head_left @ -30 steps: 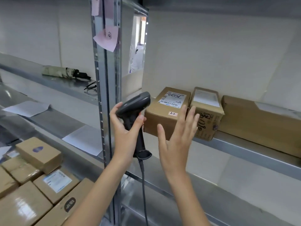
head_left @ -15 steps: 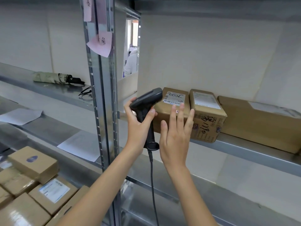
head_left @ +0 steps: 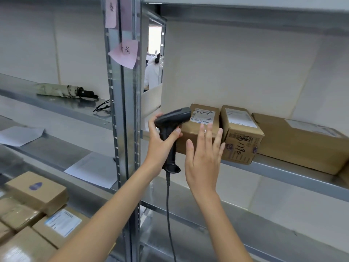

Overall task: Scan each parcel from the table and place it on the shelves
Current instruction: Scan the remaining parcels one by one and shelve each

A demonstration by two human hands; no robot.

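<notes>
Shelf point(head_left: 283, 173): R fingers point(head_left: 209, 137) splayed, scanner point(head_left: 171, 129) gripped.

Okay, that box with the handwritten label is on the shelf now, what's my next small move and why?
Probably draw the right hand back and turn to the parcels on the table. The labelled box already sits on the shelf beside its neighbour, the right hand is open, and the left hand holds the scanner.

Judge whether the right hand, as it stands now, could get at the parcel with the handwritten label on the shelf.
Probably yes. The right hand is open, its fingers straight, right in front of the parcel. Nothing lies between them; the scanner, gripped by the left hand, sits off to the side.
</notes>
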